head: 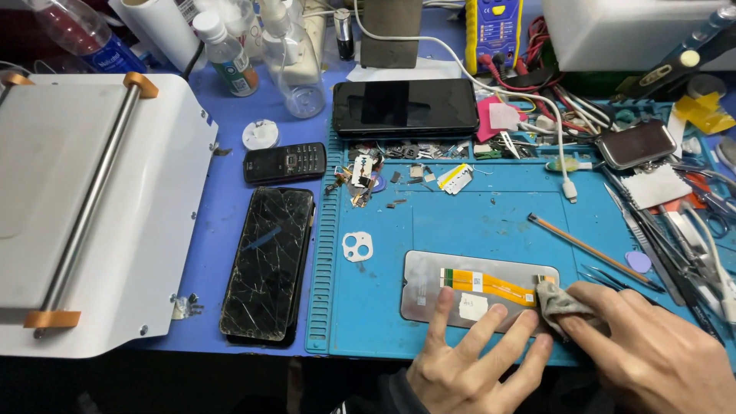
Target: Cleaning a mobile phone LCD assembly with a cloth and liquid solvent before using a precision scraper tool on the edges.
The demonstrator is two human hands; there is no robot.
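Here, left hand [475, 353] flat on display panel [429, 287], fingers spread, right hand [652, 353] pinching grey cloth [556, 303] against its edge

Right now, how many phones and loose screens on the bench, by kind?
Smartphones, dark screen up: 2, one cracked, one intact
Keypad phone: 1
Small device with rounded screen: 1
Loose display panel, back up: 1, left hand pinning it, right hand rubbing it with a grey cloth
Total: 5
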